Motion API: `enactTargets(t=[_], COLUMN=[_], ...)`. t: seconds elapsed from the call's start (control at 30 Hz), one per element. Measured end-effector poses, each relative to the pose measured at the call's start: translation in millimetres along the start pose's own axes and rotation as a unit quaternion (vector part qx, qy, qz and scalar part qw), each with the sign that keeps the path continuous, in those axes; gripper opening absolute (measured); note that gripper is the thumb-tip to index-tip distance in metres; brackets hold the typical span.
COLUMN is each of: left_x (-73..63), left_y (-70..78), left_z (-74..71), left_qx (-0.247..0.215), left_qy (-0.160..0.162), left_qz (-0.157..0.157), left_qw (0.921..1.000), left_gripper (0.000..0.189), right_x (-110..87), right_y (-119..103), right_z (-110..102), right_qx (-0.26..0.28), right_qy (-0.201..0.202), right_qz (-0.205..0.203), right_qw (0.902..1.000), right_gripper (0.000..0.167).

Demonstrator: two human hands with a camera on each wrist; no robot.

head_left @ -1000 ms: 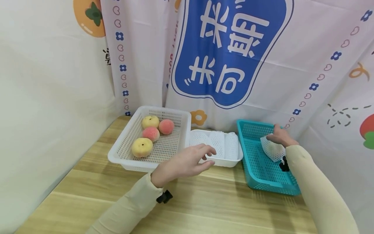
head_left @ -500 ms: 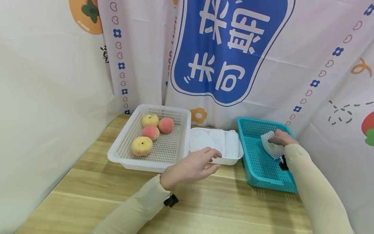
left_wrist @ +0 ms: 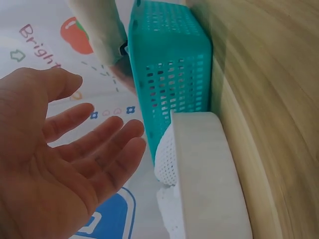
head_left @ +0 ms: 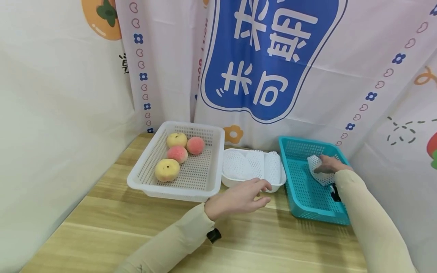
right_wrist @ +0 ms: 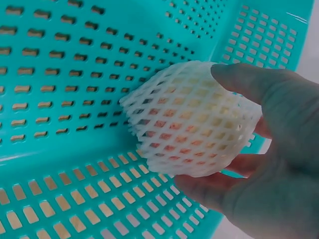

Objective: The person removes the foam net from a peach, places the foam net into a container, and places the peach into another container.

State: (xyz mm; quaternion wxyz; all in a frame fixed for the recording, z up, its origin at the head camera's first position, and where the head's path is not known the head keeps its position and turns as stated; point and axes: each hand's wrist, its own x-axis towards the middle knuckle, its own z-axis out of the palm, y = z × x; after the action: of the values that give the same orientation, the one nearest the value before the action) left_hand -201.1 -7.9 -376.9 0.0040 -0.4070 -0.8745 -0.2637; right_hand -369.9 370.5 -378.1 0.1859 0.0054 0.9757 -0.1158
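Note:
Inside the teal basket (head_left: 308, 201), a peach in a white foam net (right_wrist: 192, 122) lies near one corner. My right hand (head_left: 329, 165) grips this netted peach, thumb on one side and fingers curled round the other, as the right wrist view shows. Yellow and reddish skin shows through the mesh. The left hand (head_left: 240, 198) hovers near the front edge of a small white tray (head_left: 277, 186) and holds nothing. In the left wrist view its fingers (left_wrist: 117, 167) are loosely bent, palm bare. White foam nets (head_left: 256, 163) lie in the small tray.
A larger white basket (head_left: 174, 192) stands at the left with two yellow peaches (head_left: 167, 170) and two pinkish-red peaches (head_left: 195, 145). The containers stand on a wooden table (head_left: 239, 242), against a printed cloth (head_left: 170, 76) at the back.
My right hand has come down onto the netted peach and its fingers have closed round it. The left hand has drifted to the right, along the front of the small tray.

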Motion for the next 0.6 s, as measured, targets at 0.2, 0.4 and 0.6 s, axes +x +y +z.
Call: enactTargets(t=[0.2,0.4,0.6], left_x=[3.4,4.3,10.7], left_y=[-0.7,-2.3,-1.8], left_z=[4.1,5.6,11.5], left_qx=[-0.002,-0.002,-0.016], left_qy=[-0.008,-0.014,-0.014], left_qz=[-0.005,-0.013,0.001], left_qw=[1.0000,0.9998,0.9998], left_gripper=[0.033,0.031,0.031], right_x=[-7.4,-8.7,-6.1], right_y=[0.5,-3.1,-4.2], right_z=[-1.6,-4.7,-0.5], right_qx=[-0.013,-0.011,-0.005], right_qy=[-0.030,-0.059,-0.058], right_qz=[0.011,0.028,0.017], right_qw=[0.9994,0.9978,0.9982], right_gripper=[0.095,0.101,0.101])
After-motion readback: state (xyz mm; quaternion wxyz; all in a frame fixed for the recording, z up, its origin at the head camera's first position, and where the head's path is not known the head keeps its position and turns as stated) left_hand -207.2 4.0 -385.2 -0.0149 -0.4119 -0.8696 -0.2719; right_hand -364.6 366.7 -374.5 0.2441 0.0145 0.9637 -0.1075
